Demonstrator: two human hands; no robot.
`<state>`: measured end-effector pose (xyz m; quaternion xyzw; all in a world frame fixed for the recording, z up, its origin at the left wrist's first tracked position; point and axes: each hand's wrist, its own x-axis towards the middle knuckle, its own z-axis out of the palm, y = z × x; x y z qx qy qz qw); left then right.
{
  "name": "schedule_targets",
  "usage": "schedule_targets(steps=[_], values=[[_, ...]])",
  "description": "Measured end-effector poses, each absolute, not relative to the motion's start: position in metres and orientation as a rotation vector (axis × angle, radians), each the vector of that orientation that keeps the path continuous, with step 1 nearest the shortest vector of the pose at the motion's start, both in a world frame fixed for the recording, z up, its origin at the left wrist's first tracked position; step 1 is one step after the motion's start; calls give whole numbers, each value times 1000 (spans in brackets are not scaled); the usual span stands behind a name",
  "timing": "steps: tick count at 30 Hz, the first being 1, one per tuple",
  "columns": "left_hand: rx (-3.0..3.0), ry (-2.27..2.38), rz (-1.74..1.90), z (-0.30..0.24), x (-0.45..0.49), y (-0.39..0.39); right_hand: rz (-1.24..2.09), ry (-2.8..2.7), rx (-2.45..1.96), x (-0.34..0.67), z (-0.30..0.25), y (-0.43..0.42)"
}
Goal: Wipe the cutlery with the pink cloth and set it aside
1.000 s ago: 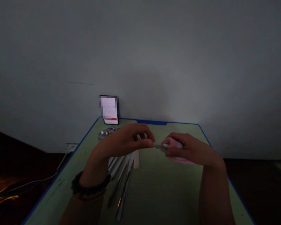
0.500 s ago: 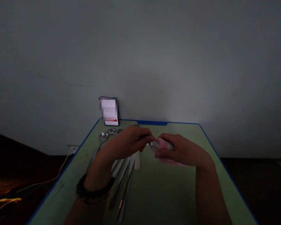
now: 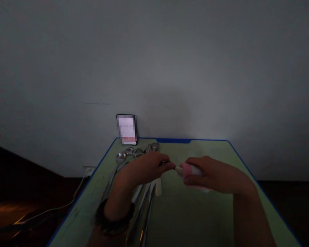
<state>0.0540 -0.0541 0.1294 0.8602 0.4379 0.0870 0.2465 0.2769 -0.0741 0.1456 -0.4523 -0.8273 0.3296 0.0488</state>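
My left hand (image 3: 154, 166) is closed, its fingertips pinching a thin utensil whose pale handle (image 3: 179, 170) shows between the two hands. What kind of utensil it is stays hidden by the fingers. Wrapped in my right hand (image 3: 212, 173) is a pink and white cloth (image 3: 187, 169), folded against the right end of that handle. Both hands are held above the table. Under and beside my left forearm lie several metal spoons (image 3: 121, 157) and long-handled knives (image 3: 147, 202). A white handle (image 3: 158, 187) lies just below my left hand.
The pale green table (image 3: 190, 219) has a blue edge and stands against a grey wall (image 3: 195, 68). A phone (image 3: 127, 129) with a lit, blurred screen leans at the back left. A white cable (image 3: 67, 206) runs down beyond the left edge.
The camera view has tilted up and turned a little left, so everything sits lower and farther right. Slightly more gap shows between my left fingertips and the cloth, with the pale handle visible there.
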Motion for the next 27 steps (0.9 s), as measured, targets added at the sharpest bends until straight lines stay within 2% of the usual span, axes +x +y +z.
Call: schedule_targets(steps=[8, 15, 18, 22, 27], values=[[2387, 1214, 315, 126, 48, -53, 1023, -2551, -1331, 272, 135, -66], [2221, 1400, 922, 125, 54, -40, 1065, -2278, -1159, 261, 123, -55], [2245, 1526, 974, 112, 58, -34, 1263, -2110, -1014, 253, 95, -48], [2135, 1389, 937, 77, 68, -30, 1824, -1669, -859, 257, 36, -40], [2079, 1259, 908, 34, 79, -34, 1923, -1377, -866, 269, -17, -43]])
